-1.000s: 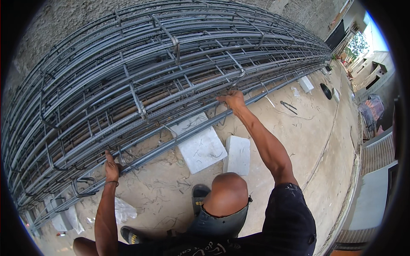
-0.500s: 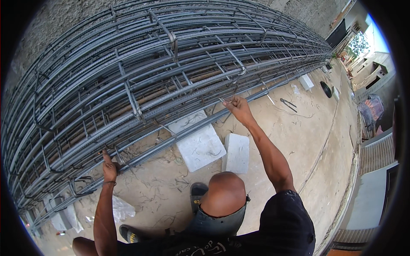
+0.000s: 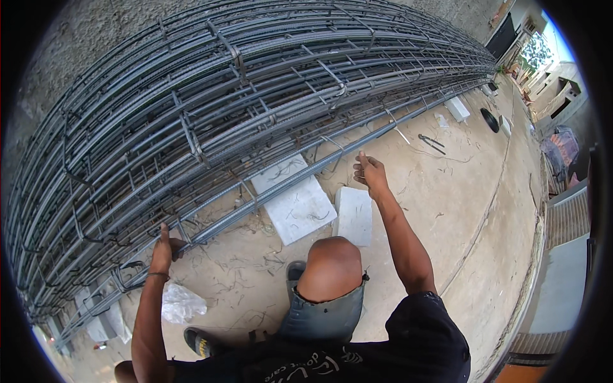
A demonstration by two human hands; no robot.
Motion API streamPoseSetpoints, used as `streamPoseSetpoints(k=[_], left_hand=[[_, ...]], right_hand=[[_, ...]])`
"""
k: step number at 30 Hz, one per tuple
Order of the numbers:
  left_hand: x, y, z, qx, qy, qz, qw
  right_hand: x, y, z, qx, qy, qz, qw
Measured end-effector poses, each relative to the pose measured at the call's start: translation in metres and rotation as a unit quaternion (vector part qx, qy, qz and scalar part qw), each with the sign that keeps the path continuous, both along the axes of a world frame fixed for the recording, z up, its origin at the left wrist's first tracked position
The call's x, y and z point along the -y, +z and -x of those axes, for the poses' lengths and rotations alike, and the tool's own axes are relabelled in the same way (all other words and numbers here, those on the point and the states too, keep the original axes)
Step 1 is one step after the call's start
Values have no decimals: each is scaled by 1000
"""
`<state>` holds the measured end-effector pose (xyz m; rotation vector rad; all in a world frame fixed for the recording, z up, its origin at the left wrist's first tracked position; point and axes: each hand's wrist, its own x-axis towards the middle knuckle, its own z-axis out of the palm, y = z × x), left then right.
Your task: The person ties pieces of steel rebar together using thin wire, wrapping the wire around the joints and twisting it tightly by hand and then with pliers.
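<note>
Long grey steel rebar cages [image 3: 237, 64] lie bundled across the upper view, with loose-looking bars [image 3: 287, 186] along their lower edge. My left hand [image 3: 165, 252] grips those lower bars at the left, thumb up. My right hand [image 3: 371, 173] is raised just below and outside the bars on the right, fingers loosely curled around something thin that I cannot make out. Beneath the bars are a white flat block [image 3: 297, 210] and, beside it, a narrower block [image 3: 354, 217].
Black-handled pliers [image 3: 431, 143] lie on the concrete floor [image 3: 472, 223] with wire scraps. Farther right are a black round item [image 3: 490, 120] and a covered heap [image 3: 559, 153]. Crumpled plastic [image 3: 182, 303] lies lower left; a rough wall [image 3: 96, 32] backs the cages.
My right hand has drawn away from among the bars, moving right and down the slope of the cage's edge. My left hand stays on the bars; the view has shifted slightly.
</note>
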<state>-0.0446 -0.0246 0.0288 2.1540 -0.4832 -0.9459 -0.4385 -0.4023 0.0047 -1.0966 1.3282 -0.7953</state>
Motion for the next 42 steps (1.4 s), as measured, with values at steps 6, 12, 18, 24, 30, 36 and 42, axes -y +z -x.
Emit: streamPoseSetpoints(k=[6,12,18,24,30,36,42], left_hand=[[-5,-6,2,10,74,21,997],[-11,-33,2,160,-111,137,971],[-4,-21,14,336,-137,93,927],[-13,-8,11,290,-111,91,946],[-1,18,19,202,-105,21,974],[-15,24,32,238,-100,10,966],[-8,24,35,249,-115,-15,961]], right_hand=[[-21,8,-53,177,115,-184,960],[-24,-7,-96,196,8,-135,971],[-16,-21,-108,193,-8,-92,977],[-17,-17,-110,181,12,-72,981],[-22,2,-90,193,30,-70,978],[-36,24,-54,-110,145,98,978],[25,22,-2,-275,133,364,880]])
